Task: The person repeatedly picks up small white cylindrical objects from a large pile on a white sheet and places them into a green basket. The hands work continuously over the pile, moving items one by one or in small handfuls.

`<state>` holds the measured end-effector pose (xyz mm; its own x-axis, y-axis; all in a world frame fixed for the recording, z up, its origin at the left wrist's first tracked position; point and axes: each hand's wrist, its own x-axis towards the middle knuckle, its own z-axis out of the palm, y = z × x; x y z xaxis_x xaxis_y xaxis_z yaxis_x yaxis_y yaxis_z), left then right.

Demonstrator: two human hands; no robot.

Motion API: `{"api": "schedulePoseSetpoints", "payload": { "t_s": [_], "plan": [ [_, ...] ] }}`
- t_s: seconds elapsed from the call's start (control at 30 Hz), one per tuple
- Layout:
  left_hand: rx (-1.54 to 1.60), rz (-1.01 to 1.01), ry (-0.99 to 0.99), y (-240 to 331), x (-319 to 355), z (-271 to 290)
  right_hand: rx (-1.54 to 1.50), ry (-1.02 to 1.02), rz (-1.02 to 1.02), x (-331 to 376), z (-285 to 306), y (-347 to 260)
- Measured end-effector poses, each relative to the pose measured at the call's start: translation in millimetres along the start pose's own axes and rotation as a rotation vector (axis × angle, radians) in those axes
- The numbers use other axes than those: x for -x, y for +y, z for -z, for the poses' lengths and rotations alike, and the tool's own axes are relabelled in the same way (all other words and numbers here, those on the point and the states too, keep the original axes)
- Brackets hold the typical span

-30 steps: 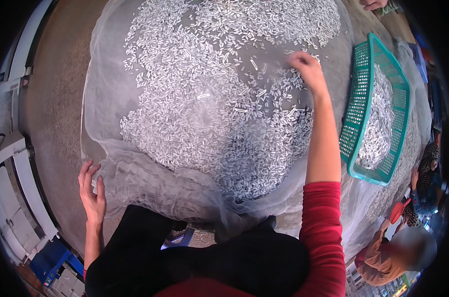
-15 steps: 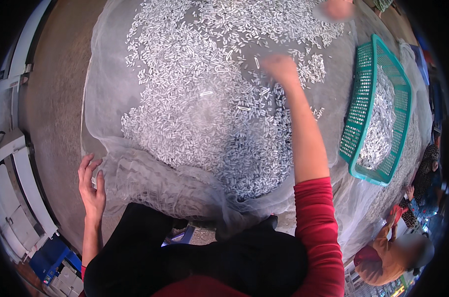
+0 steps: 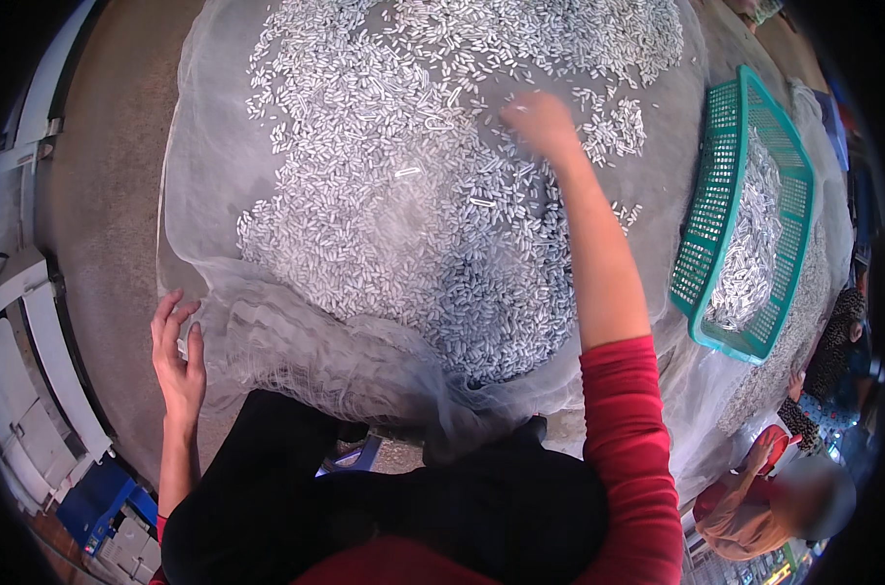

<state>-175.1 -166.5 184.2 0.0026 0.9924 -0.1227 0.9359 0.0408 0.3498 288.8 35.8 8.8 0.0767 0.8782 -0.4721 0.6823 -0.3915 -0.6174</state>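
The right hand (image 3: 542, 125) reaches out over the small silver fish (image 3: 413, 224) spread on the fine grey net (image 3: 208, 175). It is motion-blurred, so how far its fingers are open, and whether they hold any fish, cannot be told. The fish lie directly under and all around its fingertips, densest on the near side.

The left hand (image 3: 177, 353) rests open, fingers spread, on the bunched near edge of the net; the fish begin just beyond its fingertips.

To do the step well, as judged here: keep the left hand pinning the net edge so the mesh does not drag, and sweep the right hand lightly across the layer to avoid crushing fish.

A green plastic basket (image 3: 715, 195) with more fish stands well to the right of the right-hand fingers.

Compared with one second ago, the right hand has moved left and toward the middle of the spread; the left hand is unchanged.
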Motion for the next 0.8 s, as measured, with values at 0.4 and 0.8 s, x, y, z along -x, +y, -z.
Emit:
{"api": "schedulePoseSetpoints", "payload": {
  "t_s": [0.4, 0.8],
  "plan": [
    [-0.019, -0.043, -0.014, 0.7, -7.0, 0.5, 0.237, 0.069, 0.274, 62.7, 2.0, 51.7],
    [0.013, -0.067, -0.009, 9.1, -6.7, -6.4, 0.838, 0.108, 0.267, 70.6, -12.4, 21.9]
  ]
}}
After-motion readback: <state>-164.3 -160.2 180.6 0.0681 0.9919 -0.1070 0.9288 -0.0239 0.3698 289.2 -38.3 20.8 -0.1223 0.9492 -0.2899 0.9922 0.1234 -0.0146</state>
